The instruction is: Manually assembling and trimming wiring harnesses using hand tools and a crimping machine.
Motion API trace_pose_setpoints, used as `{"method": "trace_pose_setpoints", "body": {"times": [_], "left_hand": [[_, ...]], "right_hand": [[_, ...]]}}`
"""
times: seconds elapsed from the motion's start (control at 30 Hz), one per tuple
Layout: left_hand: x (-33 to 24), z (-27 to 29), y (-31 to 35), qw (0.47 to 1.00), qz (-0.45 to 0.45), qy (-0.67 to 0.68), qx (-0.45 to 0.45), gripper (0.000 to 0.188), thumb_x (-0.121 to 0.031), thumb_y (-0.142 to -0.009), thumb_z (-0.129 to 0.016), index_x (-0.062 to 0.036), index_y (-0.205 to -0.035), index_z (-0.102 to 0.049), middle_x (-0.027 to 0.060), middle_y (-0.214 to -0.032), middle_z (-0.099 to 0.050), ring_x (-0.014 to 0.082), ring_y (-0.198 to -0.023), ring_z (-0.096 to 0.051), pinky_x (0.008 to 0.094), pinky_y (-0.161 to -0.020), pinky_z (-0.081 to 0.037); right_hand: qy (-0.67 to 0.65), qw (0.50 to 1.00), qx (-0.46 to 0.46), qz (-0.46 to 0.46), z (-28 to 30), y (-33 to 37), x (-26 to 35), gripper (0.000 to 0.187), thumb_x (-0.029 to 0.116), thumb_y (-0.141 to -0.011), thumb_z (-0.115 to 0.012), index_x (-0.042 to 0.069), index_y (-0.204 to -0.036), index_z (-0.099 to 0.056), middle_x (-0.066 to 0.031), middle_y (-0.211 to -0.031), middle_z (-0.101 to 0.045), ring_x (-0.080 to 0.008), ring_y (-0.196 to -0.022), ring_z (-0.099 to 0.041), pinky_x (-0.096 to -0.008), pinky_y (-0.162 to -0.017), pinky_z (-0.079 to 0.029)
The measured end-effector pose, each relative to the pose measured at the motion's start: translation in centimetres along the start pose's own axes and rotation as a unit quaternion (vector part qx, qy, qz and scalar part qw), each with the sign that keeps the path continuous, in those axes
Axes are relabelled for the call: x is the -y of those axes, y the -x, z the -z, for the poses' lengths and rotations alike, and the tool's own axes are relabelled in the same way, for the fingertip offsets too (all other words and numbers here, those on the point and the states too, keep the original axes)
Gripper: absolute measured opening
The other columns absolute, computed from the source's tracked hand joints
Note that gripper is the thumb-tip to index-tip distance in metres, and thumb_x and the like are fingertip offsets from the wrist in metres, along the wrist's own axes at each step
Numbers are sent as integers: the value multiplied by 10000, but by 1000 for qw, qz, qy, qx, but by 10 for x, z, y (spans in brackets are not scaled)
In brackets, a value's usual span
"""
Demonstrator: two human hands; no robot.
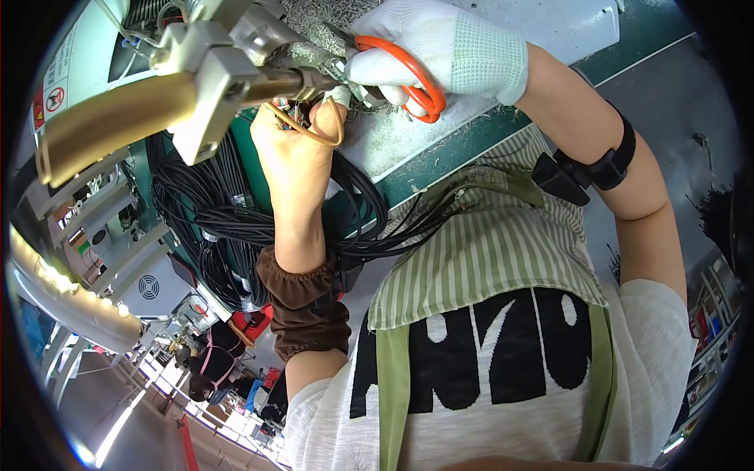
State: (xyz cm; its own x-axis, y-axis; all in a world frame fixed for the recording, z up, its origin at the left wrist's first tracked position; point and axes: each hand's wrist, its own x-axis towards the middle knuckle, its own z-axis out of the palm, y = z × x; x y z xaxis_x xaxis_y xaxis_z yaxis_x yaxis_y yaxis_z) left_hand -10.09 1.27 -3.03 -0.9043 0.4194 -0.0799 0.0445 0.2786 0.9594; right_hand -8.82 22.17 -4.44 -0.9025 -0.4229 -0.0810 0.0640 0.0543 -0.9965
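Note:
In my right hand (432, 55), which wears a white knit glove, are scissors with orange loop handles (428, 86). The fingers are closed about them. My left hand (294, 153) is bare and pinches close beside them, under a metal machine part (271, 86). A tan loop (336, 135) curves across its fingers. Small coloured wire ends show at those fingertips, but what exactly they grip is partly hidden. Black cables (212, 212) lie in coiled bundles beside and under my left wrist, and some run across to my lap.
A metal block with a brass-coloured cylinder (118, 125) juts over the bench at the left. Many small clippings (314, 16) cover the worktop. The green bench edge (440, 149) runs in front of me. Another person (212, 361) is at lower left.

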Motion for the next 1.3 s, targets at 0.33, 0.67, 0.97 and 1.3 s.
{"method": "trace_pose_setpoints", "body": {"times": [0.33, 0.67, 0.97, 1.3], "left_hand": [[6, 11, 17, 989, 43, 138, 27, 81, -79, -916, -573, 0, -912, -561, 2, -714, -556, 60, -599, -486, 201, -543, -404], [-34, -21, 80, 987, 37, 22, 156, 152, 0, -877, -593, 15, -1020, -546, 14, -802, -565, 61, -739, -537, 194, -672, -430], [-27, -11, 99, 1000, 18, 0, 12, 244, 85, -783, -622, -5, -1004, -567, 37, -869, -592, 79, -778, -550, 231, -708, -458], [-36, -18, 90, 988, -33, 140, 54, 178, 61, -810, -620, -20, -965, -584, 8, -842, -590, 33, -677, -508, 181, -574, -415]], "right_hand": [[93, 980, -154, 89, -12, 40, 1, 246, 208, -871, -628, 17, -740, -544, -82, -548, -558, -182, -454, -578, -298, -419, -433], [242, 937, -226, 114, -64, 81, 25, 229, 237, -850, -640, 21, -823, -568, -47, -559, -491, -110, -506, -496, -271, -494, -394], [173, 970, -163, 44, -70, 88, 28, 223, 226, -822, -646, 18, -785, -573, -60, -558, -505, -118, -500, -505, -271, -487, -410], [181, 971, -130, 83, -76, 95, 26, 174, 115, -712, -711, 79, -870, -648, -53, -653, -550, -124, -560, -576, -271, -493, -438]]}}
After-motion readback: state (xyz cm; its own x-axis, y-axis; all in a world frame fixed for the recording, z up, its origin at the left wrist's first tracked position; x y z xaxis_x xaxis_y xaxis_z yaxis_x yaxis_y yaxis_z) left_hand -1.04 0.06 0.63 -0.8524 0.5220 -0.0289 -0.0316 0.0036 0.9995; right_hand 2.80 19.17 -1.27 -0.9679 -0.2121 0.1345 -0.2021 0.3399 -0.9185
